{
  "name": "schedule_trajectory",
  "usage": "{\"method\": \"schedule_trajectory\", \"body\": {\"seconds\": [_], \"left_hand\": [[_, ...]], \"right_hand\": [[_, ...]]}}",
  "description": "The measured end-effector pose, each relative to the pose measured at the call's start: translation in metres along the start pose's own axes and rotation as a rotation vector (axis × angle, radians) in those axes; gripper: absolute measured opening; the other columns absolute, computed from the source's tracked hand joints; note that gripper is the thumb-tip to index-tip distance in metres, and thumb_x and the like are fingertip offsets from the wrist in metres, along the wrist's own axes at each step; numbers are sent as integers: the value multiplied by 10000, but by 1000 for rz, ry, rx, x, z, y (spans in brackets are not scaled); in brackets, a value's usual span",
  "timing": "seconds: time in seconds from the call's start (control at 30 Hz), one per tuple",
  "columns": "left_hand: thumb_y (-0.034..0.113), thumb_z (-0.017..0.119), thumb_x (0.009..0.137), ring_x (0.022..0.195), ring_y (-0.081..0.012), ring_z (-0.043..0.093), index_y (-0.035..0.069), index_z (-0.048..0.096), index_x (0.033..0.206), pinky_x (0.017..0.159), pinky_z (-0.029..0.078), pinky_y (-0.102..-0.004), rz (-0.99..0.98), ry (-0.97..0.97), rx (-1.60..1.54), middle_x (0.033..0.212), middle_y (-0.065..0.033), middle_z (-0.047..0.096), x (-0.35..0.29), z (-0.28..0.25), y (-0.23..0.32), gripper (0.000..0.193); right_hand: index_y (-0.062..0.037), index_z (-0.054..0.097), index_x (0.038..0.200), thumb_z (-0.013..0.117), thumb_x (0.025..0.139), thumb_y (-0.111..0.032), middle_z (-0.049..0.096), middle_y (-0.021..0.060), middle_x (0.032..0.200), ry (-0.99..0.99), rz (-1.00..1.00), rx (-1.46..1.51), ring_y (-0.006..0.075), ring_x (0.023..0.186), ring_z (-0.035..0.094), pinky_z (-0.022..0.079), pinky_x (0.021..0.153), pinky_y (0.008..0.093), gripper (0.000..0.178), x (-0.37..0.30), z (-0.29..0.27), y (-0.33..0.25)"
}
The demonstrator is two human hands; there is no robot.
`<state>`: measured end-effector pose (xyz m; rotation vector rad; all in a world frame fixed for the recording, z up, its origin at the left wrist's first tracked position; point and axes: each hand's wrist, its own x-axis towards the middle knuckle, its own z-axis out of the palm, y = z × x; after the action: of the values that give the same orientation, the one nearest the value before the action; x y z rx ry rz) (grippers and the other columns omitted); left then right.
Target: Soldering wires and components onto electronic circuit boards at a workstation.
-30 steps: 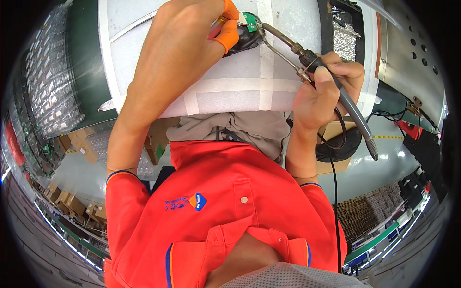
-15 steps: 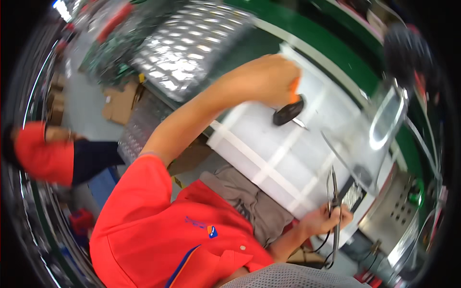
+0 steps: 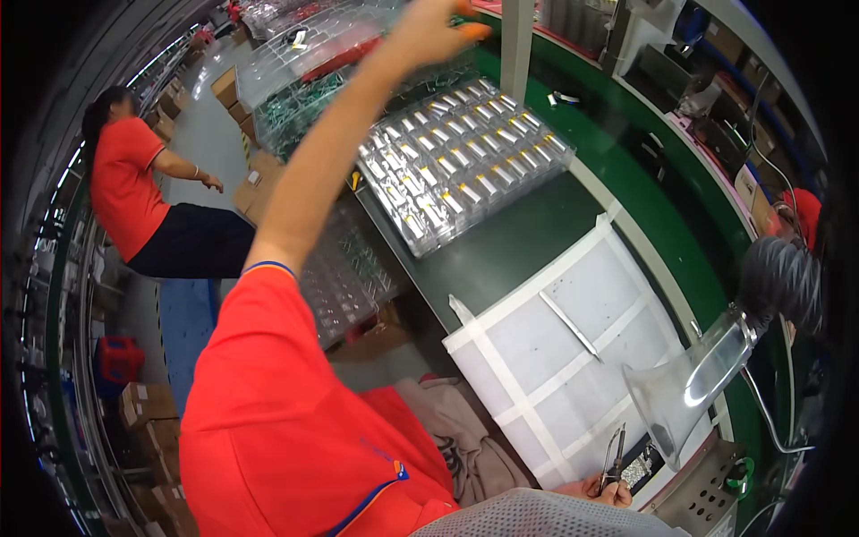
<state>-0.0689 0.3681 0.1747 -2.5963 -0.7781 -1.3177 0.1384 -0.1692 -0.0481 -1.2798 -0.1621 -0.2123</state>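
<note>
My left hand (image 3: 428,36) is stretched out at the top edge, partly cut off. Its fingertips wear orange covers and stand apart, with nothing visible between them. Below it lies a clear plastic tray (image 3: 465,161) filled with rows of small silver pieces with yellow ends. At the lower right, my right hand (image 3: 613,492) is closed around a soldering iron (image 3: 618,461), whose thin tip points up, with a slim curved wire or prong beside it. A thin white stick (image 3: 570,324) lies on the white taped sheet (image 3: 528,407).
A clear fume funnel (image 3: 684,394) on a dark flexible hose (image 3: 783,282) hangs over the sheet's right side. A perforated metal box (image 3: 707,497) stands near it. Green wires fill trays at the far left. A person in red (image 3: 130,179) sits further left. A post (image 3: 516,49) rises behind the tray.
My left hand has moved from above the sheet up and away to the far side; the dark rounded object it held no longer shows. My right hand still grips the iron. The view has shifted.
</note>
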Motion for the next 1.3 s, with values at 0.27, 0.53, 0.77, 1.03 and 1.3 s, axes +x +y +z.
{"method": "schedule_trajectory", "body": {"seconds": [0.27,0.53,0.77,1.03,1.3], "left_hand": [[307,669,785,948,-408,672,-36,686,997,813,548,-476,-695,-122,856,1007,-270,679,-8,-125,-320,403],[326,772,703,836,-329,688,92,748,922,749,562,-405,3,-718,76,931,-168,719,-35,-209,-449,322],[335,715,764,833,-278,681,77,717,911,772,550,-422,-667,-590,16,916,-131,718,-82,-164,-481,297],[324,612,871,788,-278,670,47,670,975,737,544,-451,-406,587,837,921,-104,701,-5,-153,-361,302],[530,614,867,727,-269,644,-18,654,961,700,543,-430,-721,317,-679,876,-115,672,74,-107,-287,557]], "right_hand": [[-57,414,832,548,873,-130,386,33,758,7,27,-7,102,533,324,215,438,237,158,-4,1,-4],[-62,411,822,549,903,-114,346,12,683,-16,0,-38,89,510,269,222,458,224,168,-2,-2,2],[-65,411,820,555,902,-101,323,10,653,-17,-9,7,87,507,269,221,457,227,169,-5,1,-2],[-83,414,821,519,895,-93,352,1,667,-22,2,-26,67,497,291,205,436,220,129,-10,2,1],[-92,446,876,518,927,-88,346,-26,638,34,57,-13,42,498,290,202,435,201,88,-5,-5,-3]]}}
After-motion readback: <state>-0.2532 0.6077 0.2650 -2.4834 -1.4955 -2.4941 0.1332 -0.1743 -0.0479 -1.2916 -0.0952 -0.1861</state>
